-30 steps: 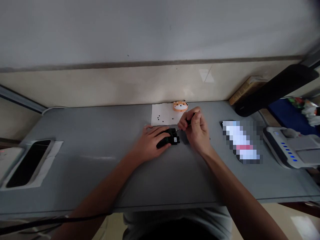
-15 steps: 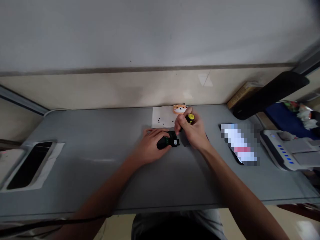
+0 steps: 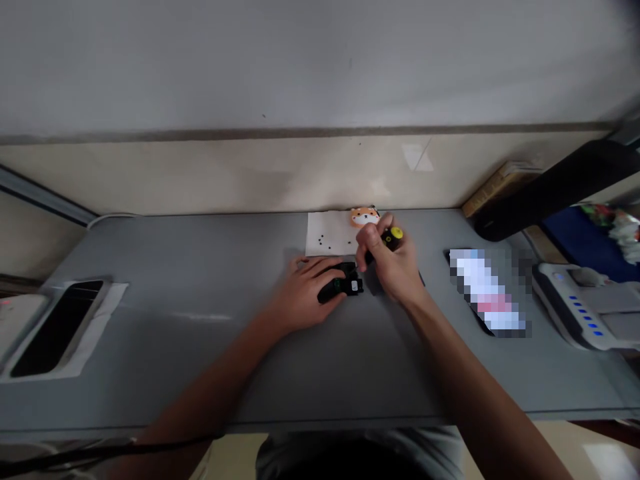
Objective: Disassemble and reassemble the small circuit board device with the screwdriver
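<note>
My left hand (image 3: 306, 293) is closed around a small black device (image 3: 334, 288), keeping it against the grey desk. A bit of green and a small white label (image 3: 355, 285) show on the device. My right hand (image 3: 393, 260) grips a screwdriver (image 3: 396, 233) by its black and yellow handle, just right of the device. The handle leans to the right; its tip is hidden behind my fingers. Behind my hands lies a sheet of white paper (image 3: 315, 230) with several tiny dark screws (image 3: 321, 241) on it. An orange-and-white animal-face item (image 3: 365, 217) sits at the paper's far right.
To the right lie a phone with a lit, blurred screen (image 3: 483, 293) and a grey-white device with blue lights (image 3: 575, 307). A black cylinder (image 3: 550, 193) leans near a box (image 3: 495, 187). Another dark phone (image 3: 57, 327) rests at the left. A wall (image 3: 225, 177) borders the desk.
The screwdriver handle has tipped further to the right in my right hand. My left hand keeps its hold on the black device. The whole view has shifted slightly.
</note>
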Motion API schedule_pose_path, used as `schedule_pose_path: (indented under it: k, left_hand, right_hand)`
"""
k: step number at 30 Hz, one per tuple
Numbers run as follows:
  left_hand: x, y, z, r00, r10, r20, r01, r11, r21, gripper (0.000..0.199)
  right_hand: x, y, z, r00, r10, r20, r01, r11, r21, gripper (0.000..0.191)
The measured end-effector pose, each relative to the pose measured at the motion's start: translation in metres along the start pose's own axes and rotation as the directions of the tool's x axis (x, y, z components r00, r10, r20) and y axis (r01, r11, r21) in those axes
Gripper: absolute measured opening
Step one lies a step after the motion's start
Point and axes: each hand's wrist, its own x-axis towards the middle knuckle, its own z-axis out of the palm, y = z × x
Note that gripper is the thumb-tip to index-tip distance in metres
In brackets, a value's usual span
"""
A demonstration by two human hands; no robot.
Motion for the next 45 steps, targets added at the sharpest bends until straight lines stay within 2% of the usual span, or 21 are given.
schedule_pose_path:
  k: [7, 9, 14, 18, 22, 24, 28, 31, 33, 38, 42, 45]
  left_hand:
    - [-0.001, -0.001, 0.002, 1.0, 0.008, -0.007, -0.008, 0.999, 0.046, 0.021]
    - [-0.002, -0.001, 0.003, 1.0, 0.008, -0.019, -0.007, 0.998, 0.055, 0.022]
    - [-0.002, 0.0, 0.002, 1.0, 0.004, -0.007, -0.003, 0.999, 0.047, 0.023]
    - [-0.002, -0.001, 0.002, 1.0, -0.001, 0.002, 0.001, 0.999, 0.044, 0.023]
    - [-0.002, -0.001, 0.003, 1.0, -0.007, -0.011, 0.007, 0.999, 0.044, 0.023]
    - [-0.002, -0.001, 0.003, 1.0, -0.005, -0.019, 0.006, 0.999, 0.048, 0.022]
    - [-0.002, -0.001, 0.003, 1.0, 0.006, -0.024, -0.005, 0.999, 0.045, 0.022]
    - [-0.002, -0.002, 0.003, 1.0, 0.016, -0.024, -0.015, 0.999, 0.041, 0.02]
    - [-0.002, -0.003, 0.004, 0.999, 0.025, -0.035, -0.023, 0.999, 0.037, 0.019]
    - [-0.003, -0.005, 0.006, 0.998, 0.036, -0.053, -0.034, 0.999, 0.043, 0.019]
    - [-0.003, -0.005, 0.005, 0.998, 0.048, -0.043, -0.046, 0.997, 0.066, 0.022]
    - [-0.003, -0.005, 0.003, 0.998, 0.058, -0.035, -0.055, 0.995, 0.083, 0.024]
  right_hand:
    - [0.008, -0.005, 0.0, 0.996, 0.082, -0.029, -0.077, 0.989, 0.127, 0.048]
    - [0.006, -0.008, -0.003, 0.996, 0.077, -0.037, -0.072, 0.99, 0.122, 0.045]
    - [0.002, -0.008, -0.005, 0.996, 0.073, -0.044, -0.069, 0.994, 0.083, 0.055]
    - [0.004, -0.005, -0.003, 0.999, 0.049, -0.007, -0.048, 0.994, 0.094, 0.049]
    - [0.006, -0.01, -0.002, 0.995, 0.102, 0.011, -0.102, 0.982, 0.161, 0.042]
    - [0.005, -0.012, -0.004, 0.995, 0.097, 0.003, -0.096, 0.985, 0.14, 0.04]
    - [0.002, -0.007, -0.005, 0.998, 0.059, -0.01, -0.058, 0.995, 0.076, 0.051]
    - [0.003, -0.001, -0.004, 0.999, -0.011, -0.038, 0.011, 1.0, 0.023, 0.052]
    - [0.005, -0.001, -0.002, 0.999, -0.025, -0.035, 0.027, 0.998, 0.062, 0.048]
    - [0.006, -0.007, -0.004, 0.999, 0.036, -0.021, -0.033, 0.99, 0.134, 0.045]
    - [0.003, -0.007, -0.008, 0.999, 0.039, -0.012, -0.038, 0.998, 0.048, 0.051]
    - [0.002, -0.003, -0.007, 0.999, -0.026, -0.041, 0.022, 0.996, -0.089, 0.054]
